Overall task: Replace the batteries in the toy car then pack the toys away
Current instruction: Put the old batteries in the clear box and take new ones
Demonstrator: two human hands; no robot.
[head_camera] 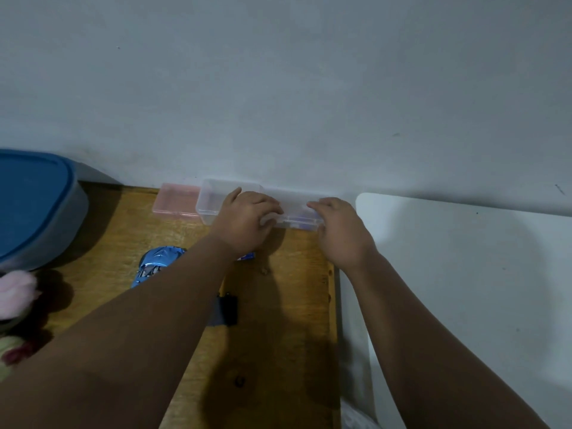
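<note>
A clear plastic box [213, 198] stands against the wall at the back of the wooden table [278, 305]. My left hand [246, 221] and my right hand [340, 230] both rest on it, fingers curled over its lid and front edge. Something bluish shows dimly inside the box under my right fingers. A shiny blue toy car [156, 264] lies on the table, partly hidden by my left forearm. A small blue-and-white item [247, 257] peeks out below my left wrist. A dark flat piece [227, 311] lies nearer me, half covered by the arm.
A pink translucent box [175, 201] sits left of the clear one. A large tub with a blue lid [31, 205] fills the far left. A pink plush toy [15, 292] lies at the left edge. A white surface [464, 289] adjoins the table's right side.
</note>
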